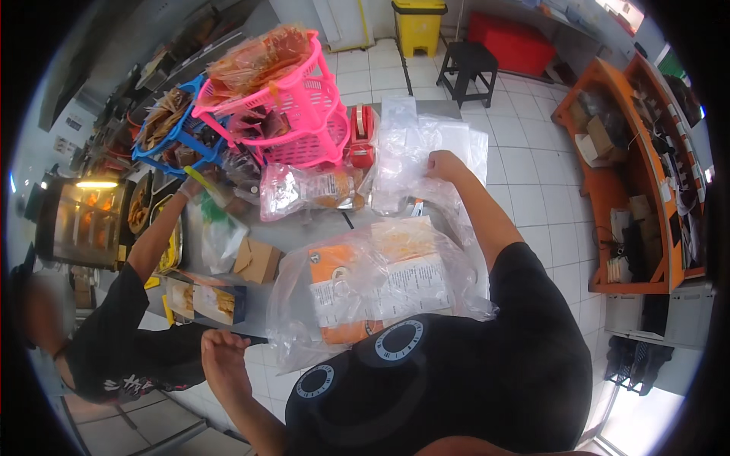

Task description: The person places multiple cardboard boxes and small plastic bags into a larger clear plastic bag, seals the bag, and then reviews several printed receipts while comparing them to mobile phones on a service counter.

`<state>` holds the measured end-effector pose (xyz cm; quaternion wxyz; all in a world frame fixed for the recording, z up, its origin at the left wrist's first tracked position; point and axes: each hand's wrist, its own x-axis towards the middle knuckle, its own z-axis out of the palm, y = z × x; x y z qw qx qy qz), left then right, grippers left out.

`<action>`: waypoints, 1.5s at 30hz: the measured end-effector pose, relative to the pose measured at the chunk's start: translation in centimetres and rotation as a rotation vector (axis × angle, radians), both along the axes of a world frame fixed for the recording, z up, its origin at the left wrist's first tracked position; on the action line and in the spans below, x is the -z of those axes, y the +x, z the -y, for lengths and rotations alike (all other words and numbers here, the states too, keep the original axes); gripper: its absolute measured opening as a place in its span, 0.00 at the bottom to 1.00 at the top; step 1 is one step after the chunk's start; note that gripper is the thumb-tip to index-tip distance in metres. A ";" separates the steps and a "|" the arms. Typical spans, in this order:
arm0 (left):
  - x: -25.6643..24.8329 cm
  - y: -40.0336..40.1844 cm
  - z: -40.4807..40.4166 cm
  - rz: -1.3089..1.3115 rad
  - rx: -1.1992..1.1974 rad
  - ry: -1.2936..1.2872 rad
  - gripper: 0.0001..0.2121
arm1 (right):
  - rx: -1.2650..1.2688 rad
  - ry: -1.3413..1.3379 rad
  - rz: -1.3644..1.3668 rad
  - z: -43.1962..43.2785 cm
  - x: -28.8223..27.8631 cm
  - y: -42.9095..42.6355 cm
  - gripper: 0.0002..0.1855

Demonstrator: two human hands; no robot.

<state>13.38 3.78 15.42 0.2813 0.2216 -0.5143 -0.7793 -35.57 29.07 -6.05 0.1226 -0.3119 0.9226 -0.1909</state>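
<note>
My right hand [446, 166] rests on a pile of clear plastic bags [399, 142] at the table's far right; its fingers are curled, and whether they pinch the film cannot be told. My left hand [226, 356] is raised off the table's near left side, fingers bent and loosely bunched, with nothing seen in it. Before me lies a large clear plastic bag [467, 256] around orange and white packages, with printed paper slips [408, 285] among them. An orange-handled cutter [418, 206] lies partly under film near the bag pile. Clear packs of food [331, 191] lie farther left.
A pink tiered basket [302, 114] and a blue one [177, 148] hold packets. A red device [362, 137] stands beside them. A brown carton [256, 261] and open food boxes [214, 302] are at left, where a co-worker's gloved hand [191, 187] reaches in. Orange shelving [610, 188] stands right.
</note>
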 end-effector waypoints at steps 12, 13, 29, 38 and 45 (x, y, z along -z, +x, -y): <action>0.1 1.9 -1.5 0.013 -0.081 0.123 0.08 | 0.050 -0.061 0.082 -0.9 0.4 1.8 0.09; 0.0 1.9 -1.5 -0.002 -0.064 0.135 0.08 | 0.072 -0.062 0.116 -0.7 0.7 1.6 0.08; 0.6 4.0 -1.6 -0.062 -0.145 0.138 0.10 | 0.095 -0.024 0.014 -0.5 2.2 -0.1 0.07; -1.0 0.1 1.3 -0.086 -0.035 -0.092 0.10 | 0.020 -0.729 -0.367 1.7 -27.7 1.9 0.15; 0.8 -17.2 4.7 -0.058 0.276 -0.022 0.07 | -0.166 -1.042 0.232 7.7 -41.5 16.4 0.13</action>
